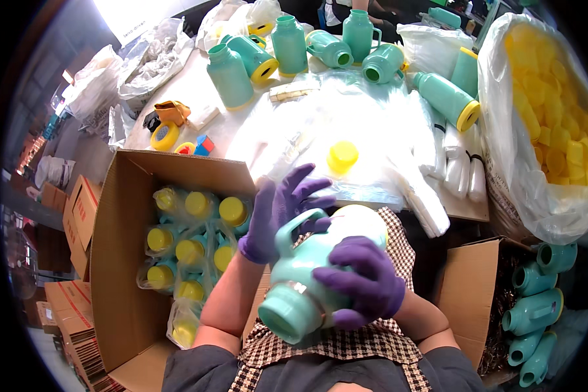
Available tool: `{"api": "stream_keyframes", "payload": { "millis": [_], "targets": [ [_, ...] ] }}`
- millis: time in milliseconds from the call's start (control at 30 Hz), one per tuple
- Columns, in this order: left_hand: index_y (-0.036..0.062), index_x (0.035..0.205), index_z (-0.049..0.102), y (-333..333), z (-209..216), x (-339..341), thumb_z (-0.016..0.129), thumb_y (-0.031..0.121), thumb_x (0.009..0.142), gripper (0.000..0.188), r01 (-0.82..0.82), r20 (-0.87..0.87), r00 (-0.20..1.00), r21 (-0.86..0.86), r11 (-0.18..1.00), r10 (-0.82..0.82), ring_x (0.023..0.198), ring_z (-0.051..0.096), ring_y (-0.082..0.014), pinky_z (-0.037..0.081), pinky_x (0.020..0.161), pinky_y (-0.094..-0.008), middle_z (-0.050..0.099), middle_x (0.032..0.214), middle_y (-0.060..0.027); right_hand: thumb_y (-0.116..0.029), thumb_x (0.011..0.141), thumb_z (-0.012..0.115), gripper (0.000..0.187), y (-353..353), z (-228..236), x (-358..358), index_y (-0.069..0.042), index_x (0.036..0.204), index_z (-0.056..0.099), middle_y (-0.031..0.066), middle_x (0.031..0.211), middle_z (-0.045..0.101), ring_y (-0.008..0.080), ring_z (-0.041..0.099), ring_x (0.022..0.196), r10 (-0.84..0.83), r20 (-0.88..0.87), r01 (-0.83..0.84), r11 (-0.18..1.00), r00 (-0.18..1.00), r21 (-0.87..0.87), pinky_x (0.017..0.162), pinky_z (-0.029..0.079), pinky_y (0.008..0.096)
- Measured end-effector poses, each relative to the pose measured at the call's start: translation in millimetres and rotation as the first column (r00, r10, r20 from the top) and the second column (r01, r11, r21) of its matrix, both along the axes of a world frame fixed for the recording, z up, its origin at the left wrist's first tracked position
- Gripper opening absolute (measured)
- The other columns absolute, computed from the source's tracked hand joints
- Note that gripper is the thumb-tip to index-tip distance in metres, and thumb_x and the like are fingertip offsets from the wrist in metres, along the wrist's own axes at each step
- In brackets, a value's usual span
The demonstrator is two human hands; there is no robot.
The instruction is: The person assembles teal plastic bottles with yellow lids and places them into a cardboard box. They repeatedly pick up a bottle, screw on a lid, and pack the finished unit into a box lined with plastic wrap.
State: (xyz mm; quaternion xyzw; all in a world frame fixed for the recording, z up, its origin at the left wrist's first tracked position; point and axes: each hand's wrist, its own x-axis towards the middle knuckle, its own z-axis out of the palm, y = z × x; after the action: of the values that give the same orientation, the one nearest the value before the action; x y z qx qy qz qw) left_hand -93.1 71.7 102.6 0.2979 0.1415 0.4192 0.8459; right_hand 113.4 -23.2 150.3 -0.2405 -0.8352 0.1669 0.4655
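Note:
A mint-green vacuum flask (293, 302) lies tilted in front of my chest, its uncapped neck toward me at the lower left and its yellow base away from me. Around its body closes my right hand (366, 281), in a purple glove. My left hand (277, 215), also purple-gloved, is open with fingers spread beside the flask's handle (285, 240); whether its fingertips touch the flask I cannot tell. Beyond the flask, a yellow cap (342, 157) sits on clear plastic bags (366, 117) on the table.
At my left, an open carton (121, 242) holds several bagged flasks with yellow caps. A plastic sack of yellow parts (552, 111) stands at the right, above a carton (467, 294) beside more green flasks (536, 310). Several flasks (289, 46) line the table's far side, with tape rolls (165, 136) at left.

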Motion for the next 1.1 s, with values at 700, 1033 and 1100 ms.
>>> {"api": "stream_keyframes", "payload": {
  "millis": [700,1033,1100],
  "targets": [
    [0.0062,0.154,0.031,-69,-40,21,0.066,0.007,0.08,0.082,-0.629,-0.285,0.742,0.02,0.777,0.607,0.124,0.054,-0.0244,0.052,0.1,-0.0378,0.051,0.138,-0.0112,-0.051,0.092,0.049,0.089,17,-100,56,-0.008,0.161,0.013,0.0136,0.152,0.04,0.0313,0.047,0.132,-0.483,-0.709,0.247,0.875,0.514,-0.417,0.111,0.039,0.0471],
    [0.0001,0.148,0.032,-55,-81,-15,0.055,0.002,0.099,0.054,-0.236,-0.404,0.36,0.833,0.5,0.841,0.104,0.066,-0.0246,0.058,0.083,-0.0335,0.06,0.129,-0.0193,-0.026,0.087,0.078,0.105,-68,-115,40,-0.007,0.16,0.005,0.025,0.159,0.025,0.0392,0.029,0.147,0.018,0.117,0.073,0.682,0.993,-0.727,0.12,0.028,0.0458],
    [0.0029,0.139,0.041,-78,-101,-35,0.061,-0.001,0.094,0.049,-0.067,-0.368,0.362,0.906,0.418,0.856,0.095,0.069,-0.0268,0.06,0.077,-0.0359,0.063,0.117,-0.02,-0.01,0.089,0.071,0.034,-29,-126,79,0.002,0.121,0.066,0.0198,0.115,0.069,0.0275,0.068,0.11,0.006,0.179,0.113,0.755,0.984,-0.646,0.098,0.053,0.0365]
  ]
}}
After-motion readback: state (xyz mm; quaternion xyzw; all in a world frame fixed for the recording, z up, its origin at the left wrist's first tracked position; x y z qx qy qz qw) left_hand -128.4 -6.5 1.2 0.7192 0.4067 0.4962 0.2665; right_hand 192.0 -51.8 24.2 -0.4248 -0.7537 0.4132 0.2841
